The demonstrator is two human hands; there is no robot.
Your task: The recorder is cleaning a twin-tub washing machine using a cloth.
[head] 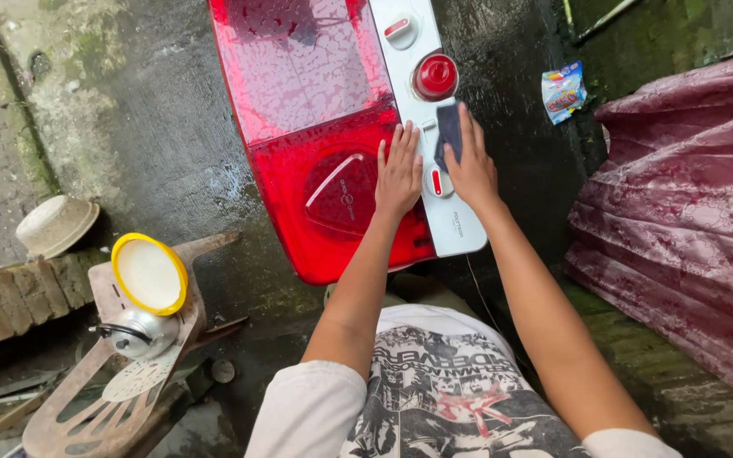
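Red-lidded washing machine [316,110] fills 12 o'clock, wet lid, white control strip [434,161] along its right edge. Maroon patterned cloth [680,212] heaped at 3 o'clock. Worn plastic chair [112,407] at 8 o'clock carries a yellow-rimmed bowl [149,273] and a metal kettle [136,333]. Left hand [399,174] lies flat on the lid, fingers spread, gripping nothing. Right hand [471,165] presses a dark sponge [449,131] against the control strip, fingers laid over it. Small snack packet [563,91] at 2 o'clock on the ground.

Glossy wet red plastic washer lid [324,127], smooth white plastic control panel [434,136], rough damp concrete floor [154,127], sheened crinkled maroon cloth [680,212], shiny metal kettle [137,332].
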